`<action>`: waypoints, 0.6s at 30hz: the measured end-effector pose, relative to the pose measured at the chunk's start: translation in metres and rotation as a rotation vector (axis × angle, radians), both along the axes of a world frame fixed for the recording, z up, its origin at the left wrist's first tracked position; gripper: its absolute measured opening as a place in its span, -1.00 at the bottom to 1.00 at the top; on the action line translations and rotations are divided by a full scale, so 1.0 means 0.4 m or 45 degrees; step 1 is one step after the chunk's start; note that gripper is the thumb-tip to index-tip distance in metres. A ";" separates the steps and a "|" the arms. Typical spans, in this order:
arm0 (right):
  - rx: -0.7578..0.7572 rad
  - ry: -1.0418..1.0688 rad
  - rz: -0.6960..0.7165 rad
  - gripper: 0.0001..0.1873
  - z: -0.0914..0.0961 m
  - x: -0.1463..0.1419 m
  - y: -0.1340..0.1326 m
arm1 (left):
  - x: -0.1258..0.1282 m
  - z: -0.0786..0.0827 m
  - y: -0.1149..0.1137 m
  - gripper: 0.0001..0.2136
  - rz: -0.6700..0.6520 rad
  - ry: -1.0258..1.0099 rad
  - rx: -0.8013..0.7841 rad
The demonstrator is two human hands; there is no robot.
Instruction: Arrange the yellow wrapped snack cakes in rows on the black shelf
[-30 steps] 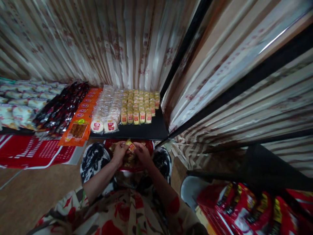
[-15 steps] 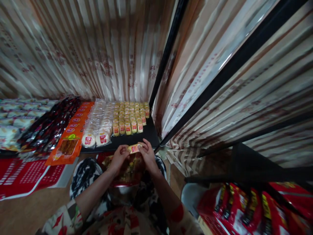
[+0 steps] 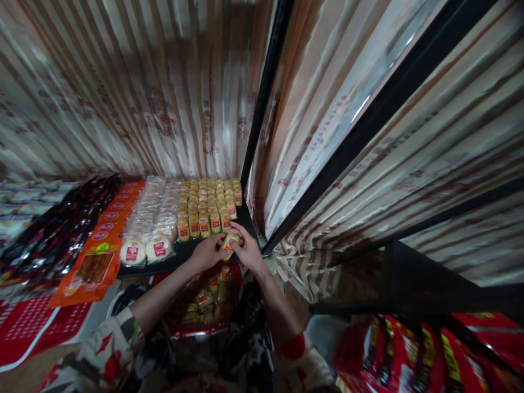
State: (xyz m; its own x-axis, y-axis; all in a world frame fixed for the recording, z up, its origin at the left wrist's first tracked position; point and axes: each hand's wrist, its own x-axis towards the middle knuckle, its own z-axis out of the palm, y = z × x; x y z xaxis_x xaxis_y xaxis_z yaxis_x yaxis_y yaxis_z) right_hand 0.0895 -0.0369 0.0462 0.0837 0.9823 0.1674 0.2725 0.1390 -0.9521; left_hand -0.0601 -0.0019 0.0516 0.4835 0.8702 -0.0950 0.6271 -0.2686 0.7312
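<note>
Yellow packet (image 3: 230, 246) pinched between my left hand (image 3: 207, 253) and right hand (image 3: 249, 253), just tilted and shifted past the basket (image 3: 198, 332), so it's near the matching rows (image 3: 204, 224).

A hand could pass over the bare strip of black shelf (image 3: 247, 216) just right of the yellow packets (image 3: 204, 203), but their close rows block the left, the upright post (image 3: 265, 93) and curtain (image 3: 184, 98) the back, and the slanting bar (image 3: 362, 140) the right.

The black shelf (image 3: 184, 251) bears yellow packets (image 3: 213, 212), round white packs (image 3: 149, 215), orange packaging (image 3: 108, 232), dark sachets (image 3: 61, 229), pale packets (image 3: 27, 195)
</note>
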 end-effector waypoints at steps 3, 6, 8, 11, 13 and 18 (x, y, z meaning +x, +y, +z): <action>0.059 -0.118 -0.055 -0.47 0.016 0.019 0.020 | 0.029 0.040 0.018 -0.67 -0.056 0.109 0.108; 0.107 -0.133 -0.129 -0.49 0.017 0.031 0.046 | 0.057 0.042 0.044 -0.78 -0.050 0.071 0.200; 0.135 -0.053 -0.210 -0.48 0.007 0.034 0.065 | 0.076 0.022 0.069 -0.81 -0.017 -0.027 0.159; 0.170 0.118 -0.381 -0.46 -0.021 0.032 0.088 | 0.106 -0.020 0.115 -0.80 0.062 -0.250 0.033; 0.188 0.161 -0.463 -0.45 -0.042 0.030 0.096 | 0.126 -0.043 0.145 -0.78 0.132 -0.352 -0.006; 0.212 -0.043 -0.495 -0.55 -0.089 0.032 0.099 | 0.170 -0.057 0.195 -0.80 0.225 -0.349 -0.039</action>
